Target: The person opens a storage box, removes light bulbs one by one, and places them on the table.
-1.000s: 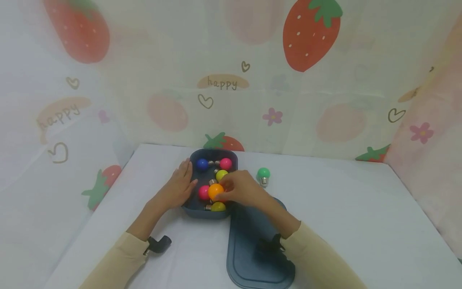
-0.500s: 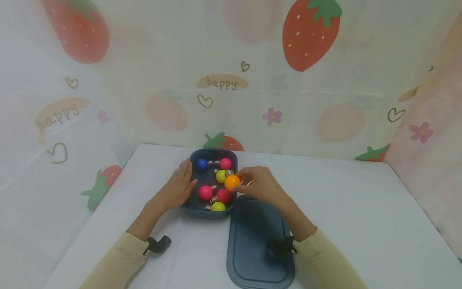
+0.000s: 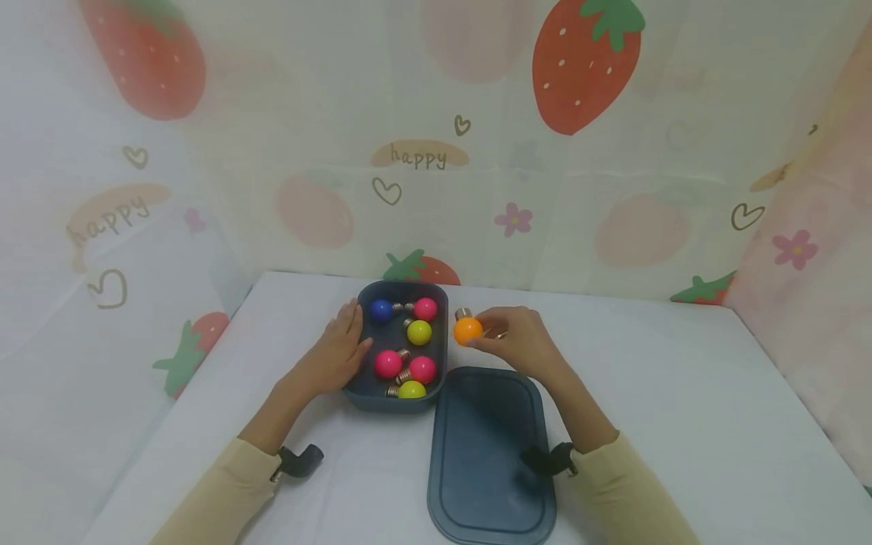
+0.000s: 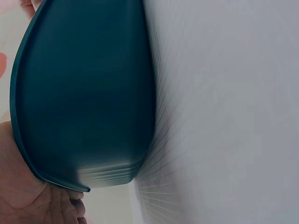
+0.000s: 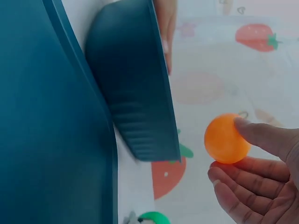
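Orange round bulb (image 3: 468,331) is pinched in right hand (image 3: 518,337); straight-fingered left hand (image 3: 336,350) touches blue plastic box (image 3: 391,404). I read "happy" behind; green bulb (image 5: 158,217) is cropped.

Bulbs (image 3: 419,333) lie in the box (image 3: 391,406), the lid (image 3: 477,469) right and nearer, and apparently another bulb (image 5: 161,216) right of the box.

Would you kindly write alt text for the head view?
A right hand pinches an orange bulb beside a dark box of six bulbs; the left hand touches the box's edge. A lid lies on the white table.
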A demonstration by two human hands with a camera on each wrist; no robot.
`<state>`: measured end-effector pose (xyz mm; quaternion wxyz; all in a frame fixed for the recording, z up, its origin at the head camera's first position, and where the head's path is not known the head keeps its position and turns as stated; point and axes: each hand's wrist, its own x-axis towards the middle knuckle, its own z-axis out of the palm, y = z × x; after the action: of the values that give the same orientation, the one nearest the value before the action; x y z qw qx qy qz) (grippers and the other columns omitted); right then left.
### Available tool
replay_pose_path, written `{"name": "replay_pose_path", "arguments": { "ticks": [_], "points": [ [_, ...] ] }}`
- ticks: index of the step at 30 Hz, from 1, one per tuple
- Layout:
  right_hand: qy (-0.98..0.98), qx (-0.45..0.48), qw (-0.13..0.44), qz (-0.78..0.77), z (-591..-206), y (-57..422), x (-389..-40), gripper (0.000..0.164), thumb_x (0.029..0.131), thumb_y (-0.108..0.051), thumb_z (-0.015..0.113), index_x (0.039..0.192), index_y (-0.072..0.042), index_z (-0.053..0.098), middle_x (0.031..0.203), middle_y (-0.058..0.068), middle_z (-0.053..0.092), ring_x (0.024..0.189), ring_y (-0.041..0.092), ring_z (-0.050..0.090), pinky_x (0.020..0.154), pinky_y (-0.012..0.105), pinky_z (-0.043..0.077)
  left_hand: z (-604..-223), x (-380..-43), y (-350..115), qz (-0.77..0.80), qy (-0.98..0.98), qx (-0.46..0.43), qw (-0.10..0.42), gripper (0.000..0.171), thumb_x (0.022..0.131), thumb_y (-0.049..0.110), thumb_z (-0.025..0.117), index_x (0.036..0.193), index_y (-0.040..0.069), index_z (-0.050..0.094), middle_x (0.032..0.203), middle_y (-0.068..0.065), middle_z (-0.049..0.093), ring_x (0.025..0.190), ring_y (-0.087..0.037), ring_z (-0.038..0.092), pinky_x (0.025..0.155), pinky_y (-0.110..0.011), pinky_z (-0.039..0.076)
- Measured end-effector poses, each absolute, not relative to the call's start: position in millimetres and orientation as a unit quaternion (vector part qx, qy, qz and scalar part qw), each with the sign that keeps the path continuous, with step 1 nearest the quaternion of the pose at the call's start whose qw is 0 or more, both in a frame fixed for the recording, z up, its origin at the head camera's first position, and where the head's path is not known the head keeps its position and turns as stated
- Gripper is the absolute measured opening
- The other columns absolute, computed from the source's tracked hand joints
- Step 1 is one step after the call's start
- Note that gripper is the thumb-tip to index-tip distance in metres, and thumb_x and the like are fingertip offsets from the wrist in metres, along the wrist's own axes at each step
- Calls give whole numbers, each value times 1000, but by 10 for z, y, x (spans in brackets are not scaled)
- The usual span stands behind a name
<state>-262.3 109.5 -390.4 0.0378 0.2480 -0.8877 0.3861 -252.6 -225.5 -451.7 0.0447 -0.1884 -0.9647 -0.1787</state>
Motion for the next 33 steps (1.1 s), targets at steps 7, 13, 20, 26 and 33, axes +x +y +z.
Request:
{"name": "replay_pose_path", "arguments": {
  "ticks": [7,13,20,26,33],
  "points": [
    [-888,236,43,393,-3969,1246,-2712,32,88,-22,82,115,-6,76,101,5,76,85,20,71,77,39,60,-4517,-2519,-2255,-186,-964,-186,48,68,108,25,42,153,-18,15,163,-34,9,152,-48,10,119,-62,16],
    [-891,221,51,394,-4017,1362,-2776,31,90,-18,79,118,-6,75,106,7,76,89,23,71,82,44,59,-4516,-2510,-2245,-170,-968,-177,43,68,109,25,42,154,-16,13,164,-33,9,153,-46,9,120,-60,14],
    [-903,195,58,379,-4031,1487,-2856,34,89,-21,80,118,-4,74,108,11,75,92,27,70,83,45,59,-4517,-2515,-2233,-179,-967,-177,44,68,108,24,42,154,-17,13,164,-34,9,153,-46,10,120,-60,15],
    [-907,172,49,381,-4045,1587,-2916,37,89,-24,81,119,-3,74,109,13,74,95,29,69,83,45,59,-4514,-2529,-2244,-174,-968,-179,38,68,108,25,41,154,-17,13,164,-34,7,152,-47,9,120,-61,15],
    [-910,144,37,387,-4088,1676,-2963,40,88,-26,81,119,-2,73,108,14,74,95,29,68,81,43,59,-4482,-2508,-2228,-178,-968,-174,32,68,108,25,42,154,-17,13,164,-34,7,153,-47,8,120,-60,13]
  ]
}}
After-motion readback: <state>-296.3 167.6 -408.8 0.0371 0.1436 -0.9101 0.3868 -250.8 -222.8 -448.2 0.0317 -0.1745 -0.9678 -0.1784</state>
